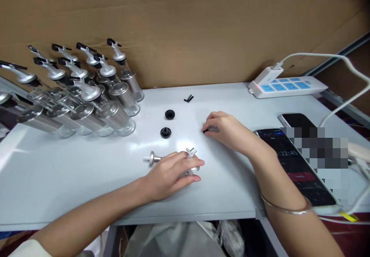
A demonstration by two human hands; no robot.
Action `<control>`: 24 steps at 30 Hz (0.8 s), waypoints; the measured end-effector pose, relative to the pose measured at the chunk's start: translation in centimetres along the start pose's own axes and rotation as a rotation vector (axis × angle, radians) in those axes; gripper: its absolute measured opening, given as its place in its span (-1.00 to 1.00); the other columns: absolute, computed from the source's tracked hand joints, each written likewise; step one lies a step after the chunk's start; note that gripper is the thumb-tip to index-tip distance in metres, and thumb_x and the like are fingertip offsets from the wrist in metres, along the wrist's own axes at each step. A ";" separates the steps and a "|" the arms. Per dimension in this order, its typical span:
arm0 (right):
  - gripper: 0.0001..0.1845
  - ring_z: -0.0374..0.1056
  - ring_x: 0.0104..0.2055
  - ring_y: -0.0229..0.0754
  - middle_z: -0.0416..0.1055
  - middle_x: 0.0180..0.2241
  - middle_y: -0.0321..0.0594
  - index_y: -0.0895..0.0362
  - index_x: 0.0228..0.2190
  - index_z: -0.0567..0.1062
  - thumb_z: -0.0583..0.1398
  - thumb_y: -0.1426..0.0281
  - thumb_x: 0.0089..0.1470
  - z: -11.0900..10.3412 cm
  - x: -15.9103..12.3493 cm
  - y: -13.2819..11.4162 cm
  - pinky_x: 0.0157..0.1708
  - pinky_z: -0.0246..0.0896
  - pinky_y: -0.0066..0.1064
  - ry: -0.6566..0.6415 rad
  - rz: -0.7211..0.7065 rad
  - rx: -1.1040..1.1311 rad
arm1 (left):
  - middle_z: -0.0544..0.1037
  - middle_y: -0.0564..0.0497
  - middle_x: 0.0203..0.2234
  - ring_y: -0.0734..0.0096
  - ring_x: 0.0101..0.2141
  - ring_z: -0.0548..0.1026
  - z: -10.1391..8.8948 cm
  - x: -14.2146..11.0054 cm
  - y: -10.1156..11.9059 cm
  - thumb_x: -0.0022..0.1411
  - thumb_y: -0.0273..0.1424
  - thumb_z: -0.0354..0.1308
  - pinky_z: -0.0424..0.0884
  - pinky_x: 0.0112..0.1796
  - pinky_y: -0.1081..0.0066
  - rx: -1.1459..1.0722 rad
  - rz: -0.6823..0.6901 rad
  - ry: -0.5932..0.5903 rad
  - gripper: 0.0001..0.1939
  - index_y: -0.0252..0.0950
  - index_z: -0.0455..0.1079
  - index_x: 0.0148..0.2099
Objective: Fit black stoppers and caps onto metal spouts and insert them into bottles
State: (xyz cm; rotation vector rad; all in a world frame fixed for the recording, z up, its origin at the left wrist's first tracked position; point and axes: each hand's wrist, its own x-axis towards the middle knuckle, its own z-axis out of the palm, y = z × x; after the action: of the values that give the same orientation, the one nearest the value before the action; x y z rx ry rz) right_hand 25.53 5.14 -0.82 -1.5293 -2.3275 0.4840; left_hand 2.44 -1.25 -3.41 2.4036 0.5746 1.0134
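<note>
My left hand (170, 174) is closed around a silver pour spout (190, 162), its forked tip pointing up between the fingers. Beside that hand a second silver spout part (152, 158) lies on its side, partly hidden behind the fingers. Fingertips pressed together, my right hand (221, 129) pinches a small black piece (205, 131) at the table surface; most of it is covered. Two round black stoppers (170, 114) lie between the hands and the back wall. Farther back is a small black flip lever (189, 98).
Several glass oil bottles (115, 118) with silver-and-black pourers stand grouped at the left. On the right are a phone (295, 164) showing a timer, a second dark device (300, 124) and a white power strip (289, 87) with a cable. Brown cardboard (185, 33) rises behind the table.
</note>
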 end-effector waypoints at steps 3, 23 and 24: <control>-0.89 0.39 -0.29 -0.08 0.49 -0.37 -0.15 0.12 -0.48 0.56 0.20 0.46 -0.03 -0.5 0.0 -0.7 -0.25 0.30 -0.26 0.043 0.005 0.090 | 0.51 -0.07 -0.29 0.39 -0.29 0.51 0.0 0.0 0.0 0.38 -0.35 -0.01 0.50 -0.27 0.39 0.013 -0.003 -0.004 -0.74 -0.28 0.22 0.08; -0.82 0.35 -0.52 -0.33 0.48 -0.55 -0.31 0.17 -0.51 0.52 0.40 0.38 -0.16 -1.4 -0.7 -4.4 -0.47 0.29 -0.48 -0.267 0.063 1.130 | 0.44 0.00 -0.35 0.44 -0.39 0.43 -0.1 0.1 0.2 0.40 -0.38 -0.07 0.45 -0.32 0.42 0.014 -0.022 0.040 -0.74 -0.23 0.15 0.11; -0.81 0.36 -0.52 -0.33 0.48 -0.56 -0.31 0.17 -0.54 0.50 0.41 0.39 -0.18 -1.3 -0.7 -4.5 -0.47 0.31 -0.48 -0.263 0.068 1.145 | 0.44 0.01 -0.35 0.44 -0.39 0.43 -0.1 0.1 0.2 0.40 -0.37 -0.07 0.45 -0.33 0.43 0.022 -0.023 0.039 -0.74 -0.23 0.15 0.11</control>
State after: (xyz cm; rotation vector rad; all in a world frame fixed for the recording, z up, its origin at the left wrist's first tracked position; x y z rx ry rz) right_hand 22.69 2.96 2.28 -0.9621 -1.5495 1.7178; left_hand 2.44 -1.33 -3.21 2.3962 0.6284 1.0512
